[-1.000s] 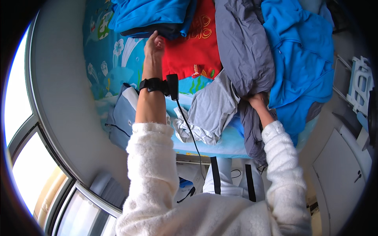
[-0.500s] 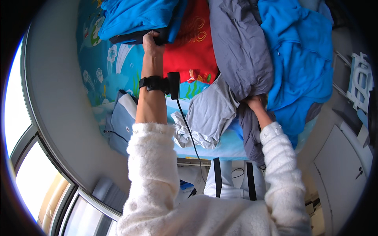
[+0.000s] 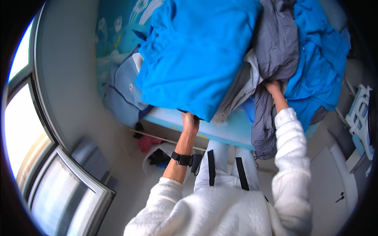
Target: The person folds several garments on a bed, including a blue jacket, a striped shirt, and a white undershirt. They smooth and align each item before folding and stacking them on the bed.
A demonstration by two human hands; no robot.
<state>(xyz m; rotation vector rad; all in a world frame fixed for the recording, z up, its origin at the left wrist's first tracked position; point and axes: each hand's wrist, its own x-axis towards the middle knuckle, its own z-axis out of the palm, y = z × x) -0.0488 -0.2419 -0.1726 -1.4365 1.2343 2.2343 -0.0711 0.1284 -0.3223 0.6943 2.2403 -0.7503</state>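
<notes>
My left hand (image 3: 190, 122) is closed on the near edge of a bright blue garment (image 3: 197, 59). Its dark underside shows at my fingers, and the garment lies spread as a broad folded slab over the near left part of the bed. Over on the right, my right hand (image 3: 273, 87) reaches in among a puffy grey garment (image 3: 277, 43) and its dark grey hanging part (image 3: 263, 129). Those fingers are curled and partly hidden in the cloth. A second blue garment (image 3: 319, 59) lies heaped just to the right of this hand.
A light grey garment (image 3: 238, 94) is squeezed between the blue slab and the grey one. At the left lies a blue-grey garment (image 3: 124, 90) on the patterned bed sheet (image 3: 118, 33). The bed's near edge (image 3: 173, 121) runs before my legs. Windows (image 3: 19, 118) stand left, a door (image 3: 330, 181) right.
My left hand has drawn the blue garment from the far left to the bed's near edge, covering the red cloth. The right hand stays at the grey garment. My view has shifted.
</notes>
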